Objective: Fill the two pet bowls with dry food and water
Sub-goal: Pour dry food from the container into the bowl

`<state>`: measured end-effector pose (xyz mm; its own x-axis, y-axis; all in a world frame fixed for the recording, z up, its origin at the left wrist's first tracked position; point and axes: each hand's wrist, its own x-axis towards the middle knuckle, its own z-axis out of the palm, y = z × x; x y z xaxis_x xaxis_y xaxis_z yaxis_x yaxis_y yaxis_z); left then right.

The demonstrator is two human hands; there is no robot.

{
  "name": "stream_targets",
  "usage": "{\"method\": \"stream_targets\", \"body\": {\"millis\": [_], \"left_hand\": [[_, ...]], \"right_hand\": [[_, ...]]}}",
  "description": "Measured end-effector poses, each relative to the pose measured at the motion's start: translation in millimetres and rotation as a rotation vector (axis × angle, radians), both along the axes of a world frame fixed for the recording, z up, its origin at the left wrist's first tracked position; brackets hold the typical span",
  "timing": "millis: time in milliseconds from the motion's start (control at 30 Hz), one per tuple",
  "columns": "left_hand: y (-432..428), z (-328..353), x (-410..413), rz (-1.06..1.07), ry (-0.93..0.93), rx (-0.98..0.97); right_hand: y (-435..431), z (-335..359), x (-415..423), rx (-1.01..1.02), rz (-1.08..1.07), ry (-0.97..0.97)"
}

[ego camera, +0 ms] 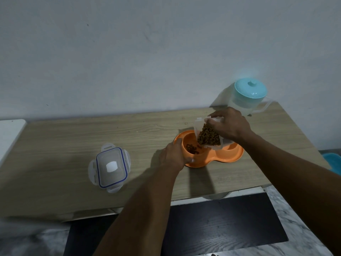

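Observation:
An orange double pet bowl (230,157) sits on the wooden table, right of centre. My right hand (229,124) grips a clear plastic container (208,134) of brown dry food, tilted over the left bowl. Some kibble (191,148) lies in that left bowl. The right bowl is mostly hidden behind the container. My left hand (175,154) holds the left rim of the orange dish. A clear water jug with a turquoise lid (250,95) stands at the back right, near the wall.
The container's clear lid (110,167) with a blue seal lies flat on the table at the left. The wooden table (73,137) ends against a grey wall. A dark mat (221,222) lies on the floor in front. A turquoise object (333,160) shows at the right edge.

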<state>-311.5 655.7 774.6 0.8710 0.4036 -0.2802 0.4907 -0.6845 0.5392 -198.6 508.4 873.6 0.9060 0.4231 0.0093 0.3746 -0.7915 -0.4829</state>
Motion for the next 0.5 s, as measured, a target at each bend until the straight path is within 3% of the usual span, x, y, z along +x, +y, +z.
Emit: {"method": "stream_targets", "body": {"millis": [300,500], "left_hand": [[-0.1,-0.2,0.8,0.003,0.007,-0.008],[-1.3,0.2,0.6,0.005,0.003,-0.021]], "right_hand": [[-4.9,-4.4,6.8,0.040,-0.021,0.065],[-15.0,-8.0,13.7,0.192,-0.129,0.202]]}}
